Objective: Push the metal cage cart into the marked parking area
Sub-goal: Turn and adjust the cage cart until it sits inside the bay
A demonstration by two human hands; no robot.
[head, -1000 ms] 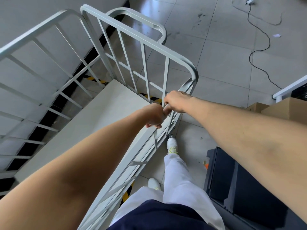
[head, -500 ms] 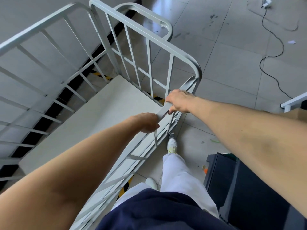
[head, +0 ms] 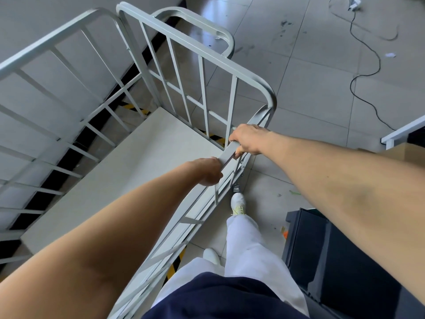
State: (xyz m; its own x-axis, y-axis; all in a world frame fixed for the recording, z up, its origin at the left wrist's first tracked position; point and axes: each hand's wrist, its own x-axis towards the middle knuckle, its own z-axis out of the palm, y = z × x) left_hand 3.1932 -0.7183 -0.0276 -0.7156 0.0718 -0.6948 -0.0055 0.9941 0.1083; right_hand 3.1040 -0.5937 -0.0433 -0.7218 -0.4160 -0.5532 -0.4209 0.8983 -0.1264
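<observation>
The metal cage cart (head: 174,72) stands on the tiled floor (head: 299,88) close along a grey wall (head: 57,17), its pale deck (head: 128,162) bare inside the barred sides. Yellow-and-black striped tape (head: 213,138) shows on the floor through the bars at the deck's far edge, and another strip (head: 174,263) shows under the near rail, so the cart sits over the marking; how far inside it the cart is cannot be told from here.

The person stands at the cart's near side with both arms stretched out. The left hand (head: 207,171) is wrapped round the top rail (head: 226,155), fingers curled under it and out of sight. The right hand (head: 249,140) is closed over the same rail just beyond, nearer the rounded corner post, thumb tucked beneath. A short stretch of rail shows between the two hands.

Below the rail, a white shoe (head: 239,202) is planted just beside a caster (head: 236,188) at the cart's near corner, and white trouser legs (head: 248,249) run down along the side of the cart.

To the right of the person, a black case (head: 345,272) lies on the floor near the leg. Further right a cardboard box (head: 404,153) and a white frame edge (head: 404,132) come in at the border. A black cable (head: 368,72) snakes across the open tiles beyond, well apart from the cart, with a scrap of paper (head: 390,55) near it.
</observation>
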